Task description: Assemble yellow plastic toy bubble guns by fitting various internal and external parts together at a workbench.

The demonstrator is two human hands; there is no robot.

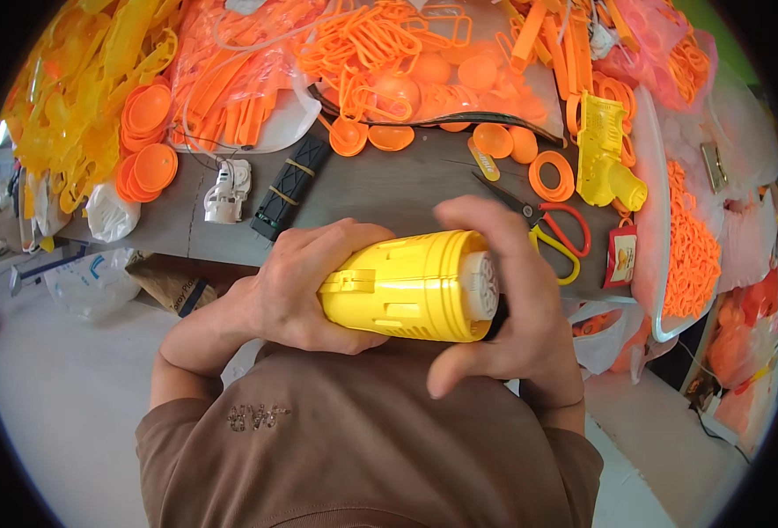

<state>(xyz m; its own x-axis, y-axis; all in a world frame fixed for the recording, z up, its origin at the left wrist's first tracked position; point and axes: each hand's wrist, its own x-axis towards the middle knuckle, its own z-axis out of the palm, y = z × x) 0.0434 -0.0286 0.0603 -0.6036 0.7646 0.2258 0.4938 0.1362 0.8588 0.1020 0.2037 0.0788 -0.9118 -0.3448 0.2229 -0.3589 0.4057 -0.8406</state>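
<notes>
In front of my chest lies a yellow ribbed plastic cylinder (398,295), held sideways, with a small raised catch on its side. My left hand (305,286) is wrapped around its left end. A white round insert (480,286) with a patterned face sticks out of the right end. Around that end my right hand (525,317) is spread, thumb and fingers wide apart; whether its palm touches the insert is hidden. Just beyond my right hand lie scissors (549,224) with red and yellow handles.
Heaps of orange plastic parts (389,44) cover the table's far side, with yellow parts (99,79) at left. Nearer are a black lattice bar (290,189), a white mechanism (228,191), a yellow housing (605,150) and orange rings (551,176). A bin of orange links (690,246) stands right.
</notes>
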